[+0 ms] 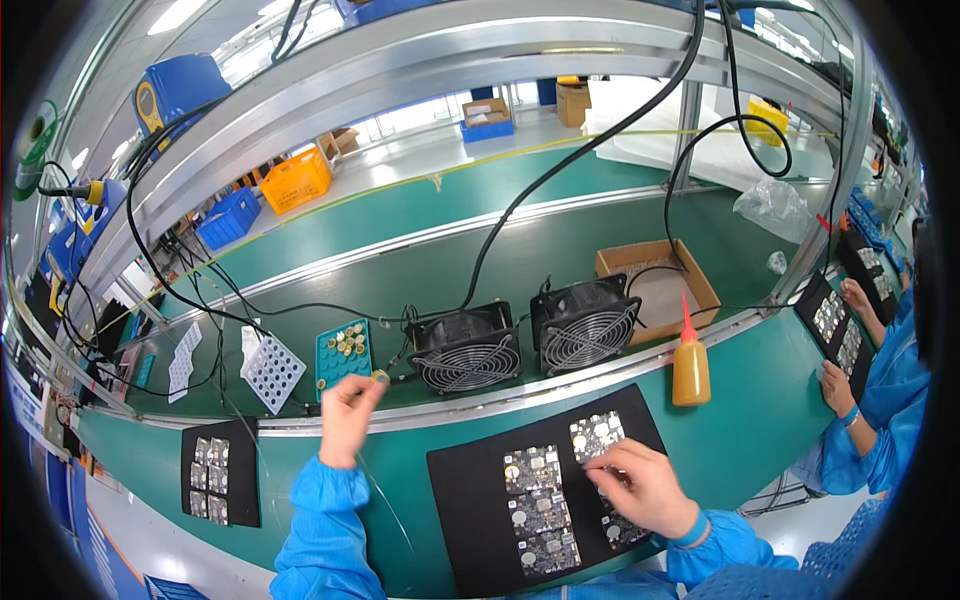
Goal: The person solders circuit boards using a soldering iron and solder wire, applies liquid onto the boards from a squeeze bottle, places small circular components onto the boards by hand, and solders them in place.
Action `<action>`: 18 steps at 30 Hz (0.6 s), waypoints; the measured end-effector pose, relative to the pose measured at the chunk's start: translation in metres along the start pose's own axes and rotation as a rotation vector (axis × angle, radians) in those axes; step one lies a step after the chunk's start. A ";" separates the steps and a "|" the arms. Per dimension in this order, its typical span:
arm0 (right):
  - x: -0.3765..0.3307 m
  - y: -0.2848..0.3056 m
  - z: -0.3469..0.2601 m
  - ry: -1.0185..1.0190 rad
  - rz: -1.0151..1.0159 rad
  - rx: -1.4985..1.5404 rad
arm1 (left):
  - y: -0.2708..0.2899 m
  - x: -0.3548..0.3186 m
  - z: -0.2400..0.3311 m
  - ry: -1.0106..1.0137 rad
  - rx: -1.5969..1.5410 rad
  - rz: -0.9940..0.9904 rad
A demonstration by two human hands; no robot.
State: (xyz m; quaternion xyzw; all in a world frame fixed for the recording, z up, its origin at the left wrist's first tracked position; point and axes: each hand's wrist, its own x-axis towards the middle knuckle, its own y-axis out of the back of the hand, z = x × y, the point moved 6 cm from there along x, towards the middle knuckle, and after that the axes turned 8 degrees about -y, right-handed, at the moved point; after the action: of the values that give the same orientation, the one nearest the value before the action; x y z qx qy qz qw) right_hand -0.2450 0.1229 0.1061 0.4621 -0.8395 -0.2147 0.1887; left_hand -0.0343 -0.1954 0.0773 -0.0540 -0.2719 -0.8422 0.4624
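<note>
The left hand (345, 415) is raised over the green desk (740, 400), pinching a small brass-coloured part (380, 376) between fingertips just near a teal tray (344, 352) that holds more such parts. The right hand (640, 485) rests flat, fingers spread, on circuit boards (540, 505) lying on a black mat (470, 510). Beyond the mat stand two black fans (525, 338) side by side, with an orange squeeze bottle (690, 365) to their right and an open cardboard box (658, 285) farther back. A white perforated tray (272, 372) lies left of the teal one. At the right edge, another person's hands (845, 345) work on boards.
</note>
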 end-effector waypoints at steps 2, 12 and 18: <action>0.014 -0.025 -0.013 0.108 -0.082 0.045 | -0.024 -0.022 0.032 -0.082 -0.022 -0.104; 0.003 -0.076 -0.022 0.215 -0.180 0.046 | -0.103 -0.099 0.096 -0.232 -0.010 -0.656; -0.020 -0.030 -0.008 0.113 -0.109 -0.035 | 0.036 0.006 -0.047 -0.212 0.687 0.176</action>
State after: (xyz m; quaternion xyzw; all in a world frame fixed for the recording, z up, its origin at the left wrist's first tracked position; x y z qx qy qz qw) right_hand -0.2101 0.1240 0.0940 0.5151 -0.7972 -0.2130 0.2318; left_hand -0.0008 -0.2390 0.0543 -0.0058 -0.5797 -0.6485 0.4934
